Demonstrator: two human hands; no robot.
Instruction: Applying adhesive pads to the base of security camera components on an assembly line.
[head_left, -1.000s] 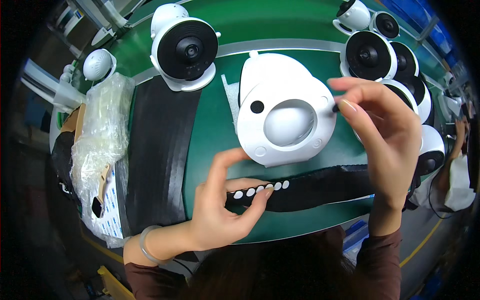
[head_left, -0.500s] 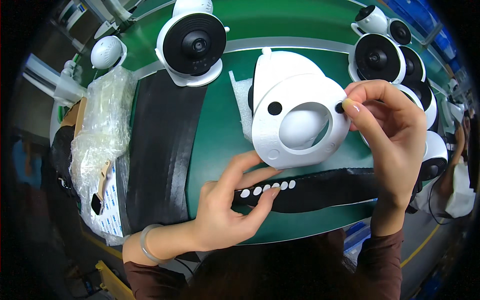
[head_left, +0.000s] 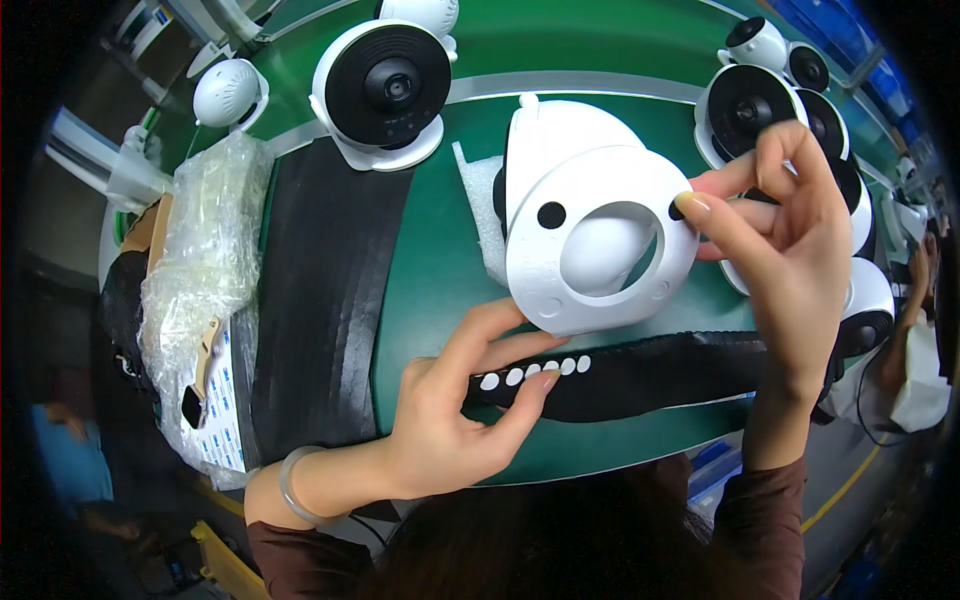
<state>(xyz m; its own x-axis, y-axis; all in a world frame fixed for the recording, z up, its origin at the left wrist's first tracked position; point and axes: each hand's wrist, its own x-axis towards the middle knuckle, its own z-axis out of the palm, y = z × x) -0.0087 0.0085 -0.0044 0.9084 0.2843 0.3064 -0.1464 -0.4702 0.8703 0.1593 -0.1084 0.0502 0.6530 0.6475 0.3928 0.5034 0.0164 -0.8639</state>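
Both hands are raised, the left hand curled with fingers pinching, the right hand fingertips pinched.
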